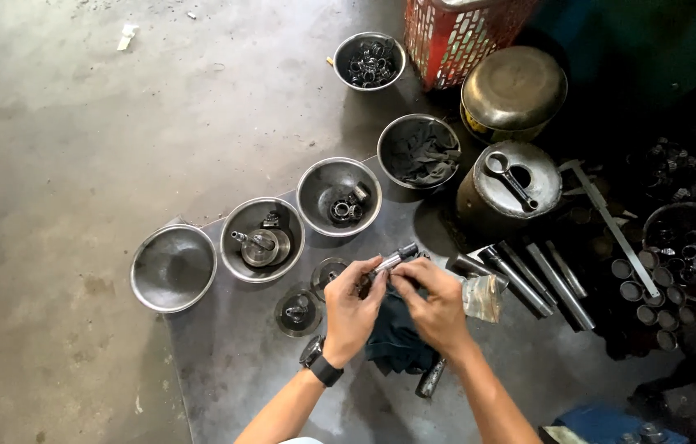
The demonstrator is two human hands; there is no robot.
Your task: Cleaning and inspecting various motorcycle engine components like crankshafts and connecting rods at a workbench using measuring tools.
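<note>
My left hand [353,310], a black watch on its wrist, and my right hand [434,306] meet over a dark metal sheet [233,362] on the floor. Together they hold a small silvery cylindrical metal part [393,260] with a dark tip, pointing up and right. A dark cloth [395,339] hangs under my right hand. A dark tool handle [430,380] lies beneath the cloth. Two round metal discs [297,312] sit just left of my left hand.
Steel bowls curve from an empty one [174,268] past one holding a gear part [262,240], one with bearings [338,196], one with rags [419,151], to one with rings [369,60]. Sockets and rods [557,284], a metal can [509,191], a red basket [455,37] stand right.
</note>
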